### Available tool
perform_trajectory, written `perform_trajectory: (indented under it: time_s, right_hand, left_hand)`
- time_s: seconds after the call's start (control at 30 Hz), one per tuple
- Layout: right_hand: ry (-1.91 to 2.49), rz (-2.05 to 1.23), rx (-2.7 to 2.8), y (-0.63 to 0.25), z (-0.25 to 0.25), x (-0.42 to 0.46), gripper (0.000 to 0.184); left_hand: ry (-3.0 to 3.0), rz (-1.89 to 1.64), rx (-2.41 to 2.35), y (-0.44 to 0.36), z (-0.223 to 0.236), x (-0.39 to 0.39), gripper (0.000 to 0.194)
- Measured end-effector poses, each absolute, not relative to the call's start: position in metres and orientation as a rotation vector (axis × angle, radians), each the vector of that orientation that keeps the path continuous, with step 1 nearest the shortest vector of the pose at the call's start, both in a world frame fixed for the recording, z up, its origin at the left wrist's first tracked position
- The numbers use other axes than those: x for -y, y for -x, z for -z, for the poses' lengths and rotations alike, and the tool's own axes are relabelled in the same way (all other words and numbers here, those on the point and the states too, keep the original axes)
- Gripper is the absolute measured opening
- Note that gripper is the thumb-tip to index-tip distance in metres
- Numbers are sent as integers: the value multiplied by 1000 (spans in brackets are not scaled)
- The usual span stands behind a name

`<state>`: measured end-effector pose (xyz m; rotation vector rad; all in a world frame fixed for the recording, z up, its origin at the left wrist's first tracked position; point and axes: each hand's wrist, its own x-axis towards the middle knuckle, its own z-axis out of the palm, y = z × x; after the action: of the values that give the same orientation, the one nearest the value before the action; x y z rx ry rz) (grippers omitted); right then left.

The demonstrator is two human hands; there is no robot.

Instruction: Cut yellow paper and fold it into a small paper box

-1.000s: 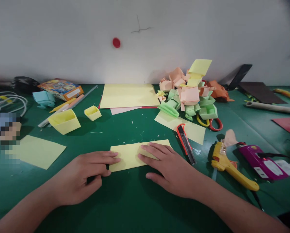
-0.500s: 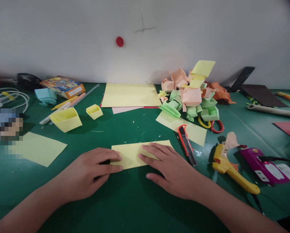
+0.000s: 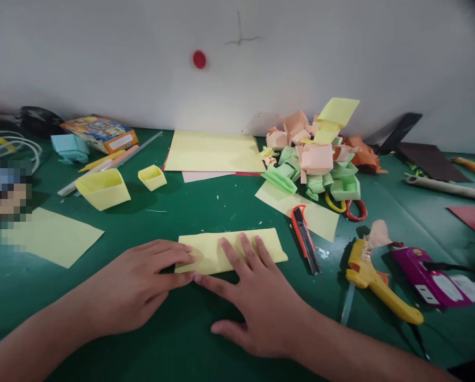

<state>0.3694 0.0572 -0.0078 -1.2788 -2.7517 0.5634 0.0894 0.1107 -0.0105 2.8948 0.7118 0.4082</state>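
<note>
A folded strip of yellow paper [image 3: 211, 252] lies flat on the green table. My left hand [image 3: 136, 284] rests at its left end, fingers stretched out with the tips on the paper. Spread wide, the fingers of my right hand [image 3: 263, 297] press on the middle and lower edge of the strip; the right index fingertip almost meets the left fingertips. Neither hand grips anything. To the right lies an orange utility knife [image 3: 306, 239], partly over a loose yellow sheet [image 3: 323, 223]. Two folded yellow paper boxes, a larger one [image 3: 105, 191] and a smaller one [image 3: 152, 178], stand at left.
A heap of folded paper pieces [image 3: 316, 158] sits at the back right, with scissors [image 3: 355, 210] beneath. Right of me are a yellow glue gun [image 3: 375, 281] and a purple power adapter [image 3: 432, 276]. Yellow sheets [image 3: 216, 151] lie by the wall; another sheet [image 3: 58, 239] is at left.
My right hand has slid left and nearer along the strip, its fingers spreading and baring the right end. The left fingers have shifted slightly on the paper. The view has moved a little.
</note>
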Motion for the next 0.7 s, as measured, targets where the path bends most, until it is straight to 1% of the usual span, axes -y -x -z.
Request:
perform_trajectory:
  time_s: [0.13,0.33,0.53,0.7]
  right_hand:
    - [1318,-583,2743,-370,10,-57,74]
    - [1351,-546,2738,-370,6,-56,64]
    - [1371,-407,2792,-371,3,-55,58]
    - [1315,-315,2792,-382,5,-54,60]
  left_hand:
    - [-2865,-428,-718,-88,13,-112,52]
    - [-2875,-428,-719,-89,14,-112,50]
    - [-2912,-479,-706,-92,10,-112,47]
    - [-2900,-489,-710,-92,10,-111,48]
